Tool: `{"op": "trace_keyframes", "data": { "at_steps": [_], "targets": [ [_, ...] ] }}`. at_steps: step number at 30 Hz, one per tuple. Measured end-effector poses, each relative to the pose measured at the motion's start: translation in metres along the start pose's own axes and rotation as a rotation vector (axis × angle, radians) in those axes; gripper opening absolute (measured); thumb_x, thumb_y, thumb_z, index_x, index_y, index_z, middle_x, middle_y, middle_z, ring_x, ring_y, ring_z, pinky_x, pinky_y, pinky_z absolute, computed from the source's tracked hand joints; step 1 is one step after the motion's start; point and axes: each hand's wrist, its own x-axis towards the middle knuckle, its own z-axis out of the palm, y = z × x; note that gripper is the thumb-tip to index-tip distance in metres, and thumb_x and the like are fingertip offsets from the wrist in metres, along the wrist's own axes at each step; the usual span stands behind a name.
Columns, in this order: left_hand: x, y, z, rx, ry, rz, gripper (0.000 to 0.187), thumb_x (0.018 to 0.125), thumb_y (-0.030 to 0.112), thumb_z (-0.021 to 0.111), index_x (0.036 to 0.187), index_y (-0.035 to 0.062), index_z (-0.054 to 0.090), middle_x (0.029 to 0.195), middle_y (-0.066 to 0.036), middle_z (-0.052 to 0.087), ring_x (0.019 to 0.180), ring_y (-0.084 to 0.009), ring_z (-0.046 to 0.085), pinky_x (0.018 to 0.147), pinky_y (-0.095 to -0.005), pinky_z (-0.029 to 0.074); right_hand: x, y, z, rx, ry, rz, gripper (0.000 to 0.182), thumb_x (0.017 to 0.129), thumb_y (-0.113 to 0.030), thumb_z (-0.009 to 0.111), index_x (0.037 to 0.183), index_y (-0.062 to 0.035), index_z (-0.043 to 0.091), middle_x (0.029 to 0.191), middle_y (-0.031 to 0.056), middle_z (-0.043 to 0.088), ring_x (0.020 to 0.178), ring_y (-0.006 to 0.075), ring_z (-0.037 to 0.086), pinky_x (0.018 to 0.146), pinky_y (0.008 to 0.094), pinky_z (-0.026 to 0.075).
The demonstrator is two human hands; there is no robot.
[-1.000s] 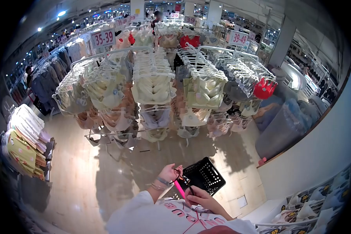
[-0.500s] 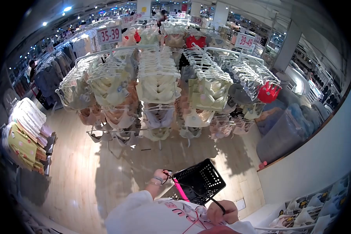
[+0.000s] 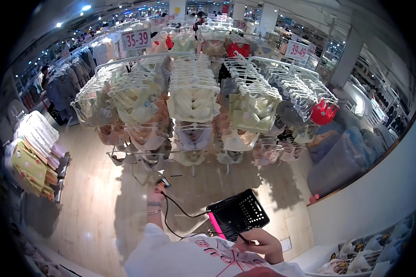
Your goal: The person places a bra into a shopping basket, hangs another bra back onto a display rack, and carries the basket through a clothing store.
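Observation:
My left hand [image 3: 157, 194], with bands at the wrist, is closed on a small dark device [image 3: 163, 183] with a lit face. A black cable [image 3: 182, 211] hangs from it and loops toward the basket. My right hand [image 3: 262, 244] is closed round a dark strap or handle at the lower right. Between my hands is a black shopping basket [image 3: 245, 210] with a perforated wall and a pink edge [image 3: 216, 226].
Racks of hanging bras [image 3: 193, 99] stand ahead under price signs [image 3: 136, 39]. Clothes [image 3: 32, 159] hang at the left. Wrapped bundles [image 3: 339, 161] lie behind a low white wall [image 3: 365, 203] at the right. A person [image 3: 44, 76] is at the far left.
My left hand has moved left and forward, away from the basket, and the device and cable now show. My right hand has shifted slightly up. The view has shifted a little.

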Motion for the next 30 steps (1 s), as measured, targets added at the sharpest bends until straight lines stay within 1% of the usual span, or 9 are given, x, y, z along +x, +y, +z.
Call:
{"op": "trace_keyframes", "data": {
  "at_steps": [4,8,12,17,19,23,26,27,30],
  "targets": [
    [-0.118,0.179,0.174,-0.835,0.127,-0.127,0.021,0.094,0.021,0.05,0.08,0.0054,0.051,0.057,0.005,0.035,0.041,-0.005,0.025,0.037,-0.0196,0.024,0.021,0.037,-0.019,-0.223,0.142,-0.147,0.013,0.077,0.004,0.06,0.09,0.0019,0.061,0.071,0.0113,0.051,0.059,0.025,0.047,0.053,0.0324,0.036],
    [-0.174,0.254,0.197,-0.67,-0.196,0.269,0.025,0.098,0.025,0.046,0.097,0.0007,0.053,0.069,-0.001,0.04,0.047,-0.0056,0.025,0.039,-0.02,0.022,0.064,0.023,-0.023,-0.369,0.307,-0.36,0.013,0.072,0.005,0.063,0.084,0.0026,0.067,0.072,0.0078,0.057,0.065,0.0212,0.052,0.061,0.0302,0.038],
    [-0.238,0.292,0.228,-0.512,-0.236,0.598,0.023,0.1,0.022,0.044,0.098,0.0001,0.051,0.07,-0.001,0.039,0.048,-0.0063,0.027,0.039,-0.0191,0.023,0.106,0.074,-0.011,-0.535,0.204,-0.444,0.036,0.07,0.005,0.058,0.104,-0.0059,0.067,0.09,0.0077,0.057,0.086,0.0253,0.05,0.078,0.0367,0.039],
    [-0.263,0.271,0.24,-0.115,0.225,0.908,0.024,0.1,0.03,0.046,0.09,0.0087,0.049,0.067,0.004,0.037,0.049,-0.0037,0.025,0.04,-0.019,0.021,0.121,0.172,0.02,-0.788,0.167,-0.104,0.058,0.076,-0.01,0.066,0.131,-0.0084,0.047,0.124,0.0139,0.047,0.112,0.0335,0.044,0.097,0.0445,0.034],
    [-0.259,0.251,0.24,-0.018,0.389,0.912,0.025,0.099,0.032,0.047,0.088,0.0102,0.048,0.066,0.004,0.037,0.05,-0.0036,0.026,0.042,-0.0192,0.021,0.103,0.231,0.029,-0.806,0.182,0.158,0.085,0.074,-0.025,0.074,0.142,-0.004,0.028,0.137,0.0208,0.035,0.119,0.0398,0.041,0.1,0.0477,0.034],
    [-0.234,0.192,0.232,0.143,0.524,0.751,0.027,0.098,0.034,0.049,0.082,0.0127,0.048,0.064,0.006,0.038,0.049,-0.003,0.028,0.043,-0.0192,0.023,0.052,0.289,0.053,-0.926,0.367,0.782,0.095,0.07,-0.032,0.076,0.14,0.0059,0.024,0.138,0.0295,0.03,0.123,0.0416,0.042,0.095,0.0459,0.042],
    [-0.204,0.133,0.207,0.383,0.503,0.547,0.027,0.099,0.035,0.048,0.082,0.0133,0.052,0.064,0.007,0.041,0.051,-0.0012,0.032,0.043,-0.018,0.025,0.021,0.301,0.061,-0.487,0.516,0.958,0.093,0.073,-0.036,0.073,0.14,0.006,0.024,0.131,0.0299,0.042,0.114,0.0399,0.053,0.09,0.0441,0.046],
    [-0.197,0.111,0.21,0.447,0.451,0.484,0.028,0.099,0.035,0.047,0.082,0.0131,0.052,0.064,0.007,0.041,0.052,-0.001,0.033,0.044,-0.0182,0.026,0.014,0.309,0.065,-0.477,0.572,0.92,0.075,0.078,-0.039,0.069,0.132,0.0009,0.036,0.11,0.0297,0.058,0.093,0.0418,0.062,0.078,0.0469,0.05],
    [-0.189,0.045,0.219,0.868,0.221,0.307,0.032,0.099,0.036,0.045,0.088,0.0071,0.054,0.067,0.004,0.046,0.058,-0.0049,0.038,0.051,-0.0218,0.031,0.009,0.292,0.064,-0.512,0.318,1.002,0.057,0.08,-0.039,0.067,0.119,-0.0021,0.047,0.091,0.0253,0.065,0.089,0.0402,0.064,0.075,0.0477,0.05]
  ]
}}
